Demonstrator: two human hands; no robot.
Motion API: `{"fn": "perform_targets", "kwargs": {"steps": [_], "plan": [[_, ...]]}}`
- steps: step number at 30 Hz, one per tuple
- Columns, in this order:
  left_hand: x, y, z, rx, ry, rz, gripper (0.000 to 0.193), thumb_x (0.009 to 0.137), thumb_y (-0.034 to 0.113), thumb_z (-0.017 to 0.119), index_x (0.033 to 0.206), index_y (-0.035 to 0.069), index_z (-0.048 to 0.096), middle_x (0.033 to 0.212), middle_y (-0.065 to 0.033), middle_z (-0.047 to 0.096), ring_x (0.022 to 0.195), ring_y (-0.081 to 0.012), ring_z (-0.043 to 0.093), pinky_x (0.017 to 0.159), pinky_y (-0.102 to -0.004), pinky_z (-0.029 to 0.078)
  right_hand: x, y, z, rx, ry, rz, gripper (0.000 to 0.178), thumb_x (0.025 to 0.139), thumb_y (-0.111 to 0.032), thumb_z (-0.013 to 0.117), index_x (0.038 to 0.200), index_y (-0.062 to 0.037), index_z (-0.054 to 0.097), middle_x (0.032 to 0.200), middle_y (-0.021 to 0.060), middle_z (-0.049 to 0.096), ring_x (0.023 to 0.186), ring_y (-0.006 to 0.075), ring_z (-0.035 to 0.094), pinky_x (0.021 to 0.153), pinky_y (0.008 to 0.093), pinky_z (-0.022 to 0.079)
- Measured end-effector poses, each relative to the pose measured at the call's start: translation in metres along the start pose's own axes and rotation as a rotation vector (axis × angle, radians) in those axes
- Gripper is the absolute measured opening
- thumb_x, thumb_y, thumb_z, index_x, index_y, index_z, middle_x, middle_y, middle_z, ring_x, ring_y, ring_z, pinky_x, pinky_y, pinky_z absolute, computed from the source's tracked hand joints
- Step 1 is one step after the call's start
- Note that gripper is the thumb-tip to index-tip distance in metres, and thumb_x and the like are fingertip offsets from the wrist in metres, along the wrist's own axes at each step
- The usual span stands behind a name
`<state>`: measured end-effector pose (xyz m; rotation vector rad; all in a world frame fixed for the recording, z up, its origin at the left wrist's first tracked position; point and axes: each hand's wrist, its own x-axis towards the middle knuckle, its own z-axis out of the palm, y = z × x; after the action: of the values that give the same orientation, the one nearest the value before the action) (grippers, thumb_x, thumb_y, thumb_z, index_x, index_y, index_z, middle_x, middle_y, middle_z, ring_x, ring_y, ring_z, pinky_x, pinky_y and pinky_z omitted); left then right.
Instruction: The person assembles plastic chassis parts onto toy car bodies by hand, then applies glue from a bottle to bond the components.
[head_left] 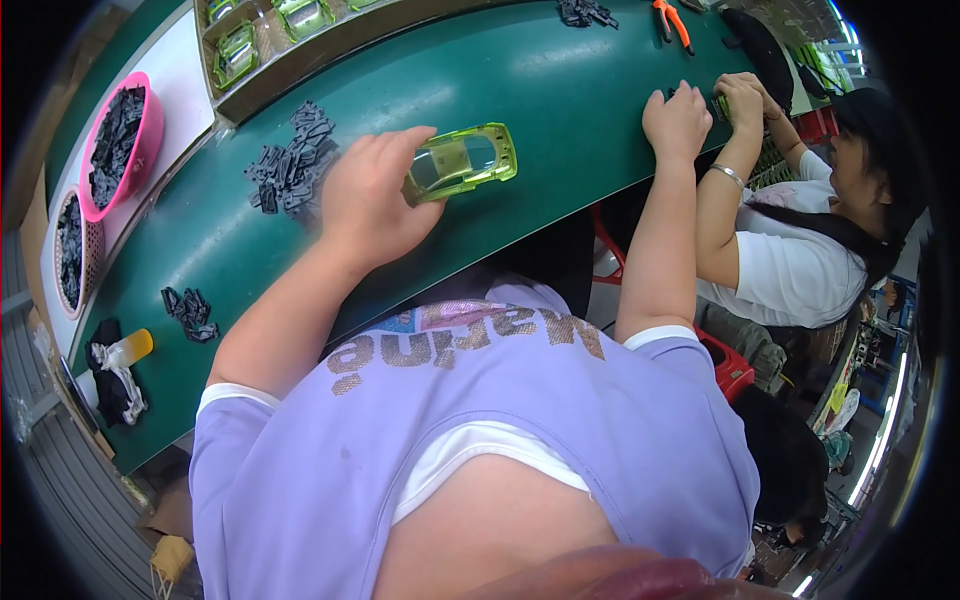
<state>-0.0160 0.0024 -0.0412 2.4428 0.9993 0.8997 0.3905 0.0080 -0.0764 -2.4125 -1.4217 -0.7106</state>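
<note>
Our left hand is grasping the near end of a green toy car shell, with the thumb pressing along one side and the fingers curling over the other. The shell is sitting over the green surface, between our two hands. Our right hand is hovering or resting near the surface's edge, its fingers bending slightly; we are not managing to tell whether it is holding anything. Just beyond our left hand, a pile of dark plastic pieces is lying loose. Farther left, a pink basket is holding more such pieces. A cardboard box is carrying other green shells toward the far side. Orange-handled pliers are lying beyond our right hand, while a co-worker is working beside us.
</note>
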Motion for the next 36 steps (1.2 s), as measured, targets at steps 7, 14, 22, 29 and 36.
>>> {"fn": "perform_targets", "kwargs": {"steps": [7, 14, 22, 29, 36], "plan": [[-0.004, -0.004, 0.002, 0.05, -0.031, -0.066, 0.058, 0.066, 0.016, 0.08, 0.12, 0.006, 0.061, 0.104, -0.0133, 0.066, 0.095, -0.0335, 0.061, 0.081, -0.0411, 0.05, -0.028, -0.047, -0.012, 0.159, -0.086, -0.137, 0.034, 0.09, -0.022, 0.058, 0.117, -0.0033, 0.066, 0.124, 0.0175, 0.063, 0.111, 0.0381, 0.059, 0.097, 0.044, 0.047], [-0.002, -0.005, 0.002, 0.046, -0.034, -0.071, 0.061, 0.068, 0.019, 0.08, 0.124, 0.005, 0.059, 0.107, -0.0138, 0.065, 0.1, -0.0338, 0.06, 0.085, -0.0415, 0.05, -0.013, -0.075, -0.044, 0.485, -0.288, 0.047, 0.026, 0.083, -0.022, 0.07, 0.106, -0.0087, 0.073, 0.104, 0.0106, 0.067, 0.094, 0.027, 0.065, 0.086, 0.0377, 0.052], [-0.004, -0.006, 0.0, 0.031, -0.033, -0.087, 0.06, 0.071, 0.025, 0.08, 0.124, 0.004, 0.058, 0.107, -0.0142, 0.065, 0.101, -0.0342, 0.059, 0.086, -0.0419, 0.049, -0.004, -0.068, -0.031, 0.496, -0.413, 0.013, 0.025, 0.081, -0.022, 0.074, 0.1, -0.0065, 0.073, 0.103, 0.0132, 0.066, 0.089, 0.0283, 0.066, 0.084, 0.0376, 0.053], [-0.002, -0.014, 0.009, -0.025, 0.06, -0.103, 0.035, 0.079, 0.018, 0.072, 0.111, 0.006, 0.063, 0.101, -0.012, 0.064, 0.095, -0.0334, 0.06, 0.083, -0.0415, 0.049, -0.02, -0.073, -0.064, 1.265, -0.581, 0.08, 0.01, 0.086, -0.006, 0.073, 0.094, -0.0016, 0.068, 0.083, 0.0018, 0.067, 0.074, 0.0091, 0.063, 0.068, 0.0211, 0.05], [-0.005, -0.021, 0.012, -0.033, 0.053, -0.129, 0.024, 0.078, 0.005, 0.063, 0.102, 0.009, 0.068, 0.094, -0.0092, 0.062, 0.088, -0.0297, 0.062, 0.073, -0.0402, 0.051, -0.07, -0.15, -0.125, 1.339, -0.548, -0.496, 0.012, 0.081, 0.005, 0.071, 0.091, -0.0002, 0.069, 0.083, 0.0066, 0.063, 0.075, 0.0138, 0.064, 0.067, 0.0238, 0.05]]}}
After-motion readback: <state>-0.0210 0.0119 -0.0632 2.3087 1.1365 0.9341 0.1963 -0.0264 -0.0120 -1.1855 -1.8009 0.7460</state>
